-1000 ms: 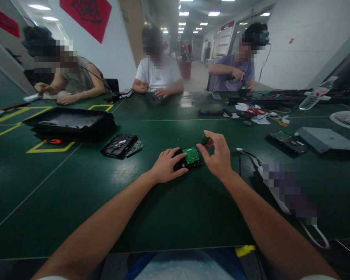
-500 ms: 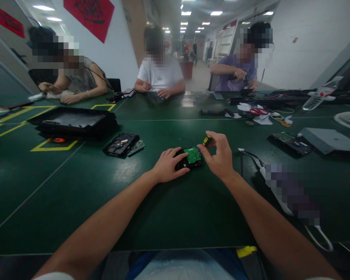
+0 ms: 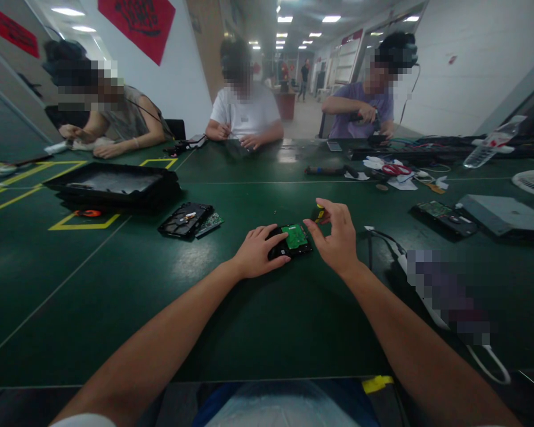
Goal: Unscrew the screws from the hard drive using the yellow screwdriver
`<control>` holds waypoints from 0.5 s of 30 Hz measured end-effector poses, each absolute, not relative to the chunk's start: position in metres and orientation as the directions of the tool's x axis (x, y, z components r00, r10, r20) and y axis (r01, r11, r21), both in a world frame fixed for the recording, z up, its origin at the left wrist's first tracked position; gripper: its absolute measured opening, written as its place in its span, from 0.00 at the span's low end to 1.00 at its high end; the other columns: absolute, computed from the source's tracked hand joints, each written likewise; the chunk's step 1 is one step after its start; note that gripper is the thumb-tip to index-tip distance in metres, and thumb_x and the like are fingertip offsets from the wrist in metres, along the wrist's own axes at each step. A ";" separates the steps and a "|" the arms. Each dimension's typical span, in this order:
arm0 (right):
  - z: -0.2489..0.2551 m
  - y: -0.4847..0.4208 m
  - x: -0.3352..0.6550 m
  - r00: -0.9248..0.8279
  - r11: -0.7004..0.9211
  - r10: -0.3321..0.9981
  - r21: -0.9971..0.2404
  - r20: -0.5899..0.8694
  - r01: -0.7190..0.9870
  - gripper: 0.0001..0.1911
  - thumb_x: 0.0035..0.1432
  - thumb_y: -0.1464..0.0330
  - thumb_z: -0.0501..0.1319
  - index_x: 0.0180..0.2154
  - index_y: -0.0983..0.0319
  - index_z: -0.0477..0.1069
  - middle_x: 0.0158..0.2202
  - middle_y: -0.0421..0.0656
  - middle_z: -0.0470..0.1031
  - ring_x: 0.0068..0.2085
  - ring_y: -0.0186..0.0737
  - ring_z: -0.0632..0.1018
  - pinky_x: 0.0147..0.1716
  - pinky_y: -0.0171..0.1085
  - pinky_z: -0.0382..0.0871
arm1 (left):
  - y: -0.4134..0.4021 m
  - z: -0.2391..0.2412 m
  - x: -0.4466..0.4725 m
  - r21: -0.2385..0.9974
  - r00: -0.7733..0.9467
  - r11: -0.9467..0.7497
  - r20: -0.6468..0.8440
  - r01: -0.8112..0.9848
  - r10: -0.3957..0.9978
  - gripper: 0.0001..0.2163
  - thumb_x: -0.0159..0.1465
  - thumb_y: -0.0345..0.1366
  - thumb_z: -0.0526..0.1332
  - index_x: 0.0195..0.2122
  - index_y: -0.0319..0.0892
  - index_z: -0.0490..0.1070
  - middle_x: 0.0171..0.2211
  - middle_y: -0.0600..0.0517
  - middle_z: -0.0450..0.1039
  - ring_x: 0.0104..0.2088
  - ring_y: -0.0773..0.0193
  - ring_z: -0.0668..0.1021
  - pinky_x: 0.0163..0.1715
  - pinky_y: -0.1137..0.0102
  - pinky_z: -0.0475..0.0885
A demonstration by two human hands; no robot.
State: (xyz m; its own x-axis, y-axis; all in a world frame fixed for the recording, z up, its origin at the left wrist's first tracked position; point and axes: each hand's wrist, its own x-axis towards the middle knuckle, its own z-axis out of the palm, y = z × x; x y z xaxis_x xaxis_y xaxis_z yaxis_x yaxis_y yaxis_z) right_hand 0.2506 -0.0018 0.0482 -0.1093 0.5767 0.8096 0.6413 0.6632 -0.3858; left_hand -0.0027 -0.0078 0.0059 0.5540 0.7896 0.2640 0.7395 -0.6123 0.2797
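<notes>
A green board (image 3: 296,238) tops the black drive (image 3: 295,252).

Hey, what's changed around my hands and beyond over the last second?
The yellow-and-black handle has turned in your right hand, showing a different side. Far back, a person has moved rightward in view. Nothing was picked up or let go: your left hand stays spread on the hard drive.
</notes>
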 end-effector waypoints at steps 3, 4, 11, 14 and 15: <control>0.047 -0.001 0.251 -0.120 0.667 0.586 -0.393 0.801 0.633 0.25 0.72 0.61 0.61 0.67 0.51 0.65 0.53 0.49 0.75 0.48 0.52 0.79 0.50 0.56 0.80 | -0.008 0.006 -0.002 0.278 0.550 -0.609 0.265 0.743 0.792 0.34 0.69 0.59 0.62 0.72 0.51 0.65 0.73 0.40 0.58 0.68 0.38 0.65 0.66 0.42 0.62; 0.045 0.000 0.251 -0.129 0.673 0.595 -0.403 0.794 0.620 0.26 0.73 0.62 0.59 0.69 0.51 0.63 0.55 0.50 0.75 0.50 0.52 0.79 0.51 0.56 0.79 | -0.008 0.006 -0.002 0.277 0.550 -0.609 0.266 0.743 0.792 0.34 0.69 0.60 0.62 0.72 0.51 0.65 0.73 0.40 0.58 0.68 0.38 0.65 0.66 0.42 0.62; 0.042 0.002 0.251 -0.123 0.689 0.599 -0.431 0.791 0.583 0.30 0.73 0.62 0.59 0.72 0.53 0.58 0.59 0.51 0.73 0.51 0.51 0.80 0.52 0.55 0.79 | -0.008 0.006 -0.002 0.273 0.552 -0.606 0.254 0.747 0.794 0.34 0.69 0.60 0.61 0.72 0.50 0.64 0.73 0.40 0.59 0.69 0.37 0.65 0.66 0.42 0.62; 0.046 0.000 0.251 -0.122 0.673 0.580 -0.389 0.805 0.629 0.27 0.71 0.61 0.62 0.69 0.52 0.64 0.53 0.49 0.75 0.48 0.51 0.79 0.49 0.55 0.80 | -0.008 0.006 -0.002 0.268 0.552 -0.605 0.251 0.750 0.795 0.34 0.69 0.60 0.61 0.72 0.49 0.64 0.73 0.39 0.58 0.69 0.37 0.65 0.65 0.42 0.62; 0.046 0.000 0.251 -0.127 0.674 0.580 -0.387 0.805 0.630 0.27 0.72 0.61 0.61 0.69 0.51 0.64 0.53 0.49 0.75 0.48 0.51 0.79 0.49 0.55 0.80 | -0.008 0.006 -0.003 0.268 0.553 -0.607 0.253 0.748 0.794 0.34 0.69 0.60 0.61 0.73 0.50 0.64 0.73 0.39 0.58 0.69 0.37 0.65 0.65 0.42 0.62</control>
State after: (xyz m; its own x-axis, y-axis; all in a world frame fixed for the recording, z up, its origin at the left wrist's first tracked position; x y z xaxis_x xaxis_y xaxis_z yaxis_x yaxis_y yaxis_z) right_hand 0.2509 0.0003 0.0463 -0.1266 0.5802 0.8046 0.6299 0.6736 -0.3866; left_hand -0.0025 -0.0079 0.0061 0.5530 0.7940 0.2527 0.7484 -0.6066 0.2683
